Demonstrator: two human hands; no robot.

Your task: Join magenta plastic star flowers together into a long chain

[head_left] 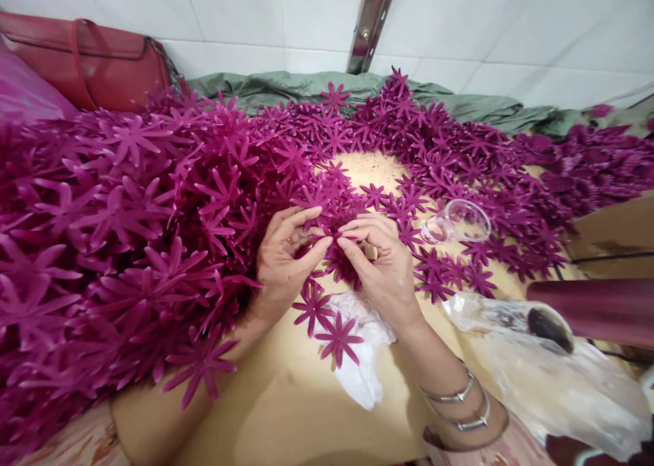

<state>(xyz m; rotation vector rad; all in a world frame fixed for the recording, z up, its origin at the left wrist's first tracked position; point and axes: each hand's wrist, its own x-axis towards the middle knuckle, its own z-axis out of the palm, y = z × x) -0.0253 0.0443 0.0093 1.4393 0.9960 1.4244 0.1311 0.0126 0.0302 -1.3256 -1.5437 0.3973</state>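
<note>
Where the heap [127, 214] gives way to the tabletop [286, 398], the left hand [283, 261] and right hand [383, 265] meet, each grip pinched on one purple flower [331, 233] held just above it; its thin petals call for light fingertip handling

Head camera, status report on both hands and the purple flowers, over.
Left hand and right hand both pinching one purple flower piece. Flower heap close on the left. Clear cup on its side to the right.

Left of the left hand [283, 261] lies a heap of magenta star-shaped plastic flowers [117, 200]. Right of the right hand [381, 265] lies a clear plastic cup [457, 222]. Just behind both wrists, a crumpled white cloth [365, 370] lies on the tan board [276, 411].
</note>
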